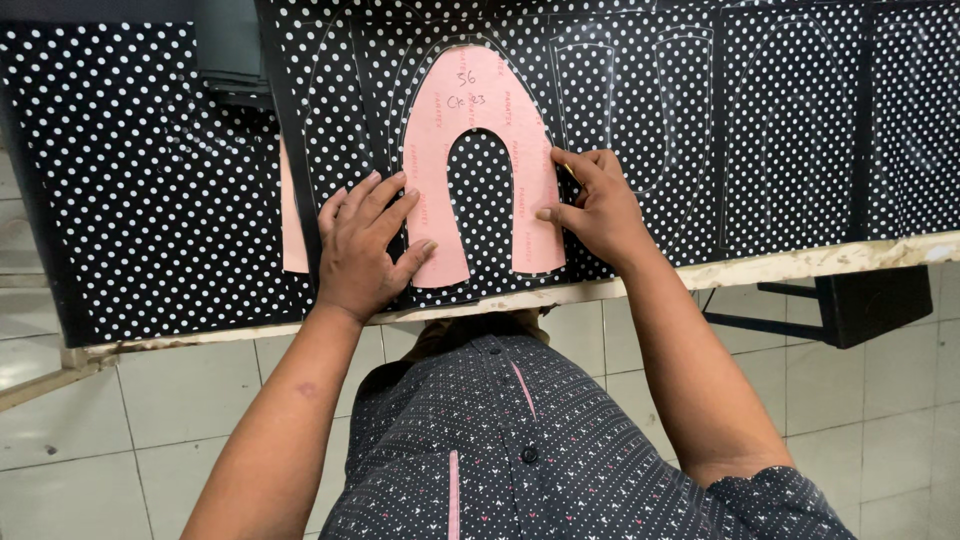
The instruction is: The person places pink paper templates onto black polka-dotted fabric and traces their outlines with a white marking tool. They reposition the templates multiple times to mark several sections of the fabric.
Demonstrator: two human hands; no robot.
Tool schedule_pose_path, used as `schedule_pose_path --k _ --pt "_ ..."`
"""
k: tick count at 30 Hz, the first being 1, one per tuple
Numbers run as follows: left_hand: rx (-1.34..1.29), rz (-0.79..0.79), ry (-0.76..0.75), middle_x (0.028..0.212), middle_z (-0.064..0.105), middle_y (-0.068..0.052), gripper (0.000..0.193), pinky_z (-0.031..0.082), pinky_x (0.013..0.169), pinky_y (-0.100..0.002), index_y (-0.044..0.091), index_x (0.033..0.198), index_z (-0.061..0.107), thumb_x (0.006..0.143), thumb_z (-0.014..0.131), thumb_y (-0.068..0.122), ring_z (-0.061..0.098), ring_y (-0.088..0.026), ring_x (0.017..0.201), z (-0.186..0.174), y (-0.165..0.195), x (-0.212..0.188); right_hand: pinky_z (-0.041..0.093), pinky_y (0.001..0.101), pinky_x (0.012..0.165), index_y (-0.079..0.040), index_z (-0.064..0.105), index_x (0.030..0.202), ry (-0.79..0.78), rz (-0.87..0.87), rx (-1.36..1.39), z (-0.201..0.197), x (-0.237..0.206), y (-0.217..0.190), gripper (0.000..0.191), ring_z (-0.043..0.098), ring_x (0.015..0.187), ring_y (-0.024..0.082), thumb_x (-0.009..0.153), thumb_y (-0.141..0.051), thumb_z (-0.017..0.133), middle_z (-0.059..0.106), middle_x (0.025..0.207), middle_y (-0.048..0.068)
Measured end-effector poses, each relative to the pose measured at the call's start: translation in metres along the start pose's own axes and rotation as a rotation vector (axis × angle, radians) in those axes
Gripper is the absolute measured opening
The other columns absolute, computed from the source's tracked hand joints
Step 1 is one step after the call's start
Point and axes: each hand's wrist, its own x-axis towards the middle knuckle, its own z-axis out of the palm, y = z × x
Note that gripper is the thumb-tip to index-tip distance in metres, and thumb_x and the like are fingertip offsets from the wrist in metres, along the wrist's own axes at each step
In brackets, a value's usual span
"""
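Note:
A pink horseshoe-shaped paper pattern (480, 110) lies flat on black fabric with white dots (130, 200) spread over the table. My left hand (365, 245) presses flat on the fabric and on the pattern's left leg, fingers spread. At the outer edge of the pattern's right leg, my right hand (595, 205) has its fingers pinched around a thin marking tool, of which only a sliver shows. Pale traced outlines of other shapes (630, 100) mark the fabric to the right and around the pattern.
A second pink paper piece (293, 220) sticks out from under a fabric fold at left. A dark grey object (230, 45) sits at the table's far edge. The table's pale front edge (800, 262) runs across; white floor tiles and a dark stool (860, 305) lie below.

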Motion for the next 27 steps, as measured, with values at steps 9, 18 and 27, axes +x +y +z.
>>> schedule_pose_path --k 9,18,27 --pt "0.014 -0.007 -0.012 0.15 0.056 -0.007 0.057 0.02 0.122 -0.049 0.011 0.134 0.068 0.09 0.075 0.046 0.042 -0.027 0.144 0.0004 0.0003 0.0005 0.053 0.0254 0.071 -0.015 0.061 0.142 -0.01 0.014 -0.026 -0.0006 0.0013 -0.0015 0.075 0.052 0.077 0.012 0.073 -0.019 0.09 0.052 0.112 0.002" --pt "-0.002 -0.003 0.001 0.15 0.056 -0.008 0.06 0.021 0.122 -0.049 0.009 0.135 0.066 0.089 0.076 0.045 0.043 -0.028 0.144 0.0015 -0.0011 -0.0006 0.052 0.0249 0.072 -0.015 0.061 0.143 -0.015 -0.014 -0.01 0.0001 0.0009 0.0018 0.076 0.051 0.078 0.011 0.074 -0.021 0.091 0.051 0.112 0.003" --pt "0.008 -0.03 -0.052 0.15 0.051 -0.007 0.056 0.02 0.12 -0.051 0.011 0.135 0.068 0.089 0.073 0.042 0.039 -0.027 0.145 -0.0024 0.0046 0.0033 0.053 0.0262 0.074 -0.016 0.061 0.144 -0.008 -0.028 -0.036 0.0004 0.0008 0.0013 0.076 0.053 0.079 0.013 0.074 -0.023 0.09 0.052 0.113 0.003"
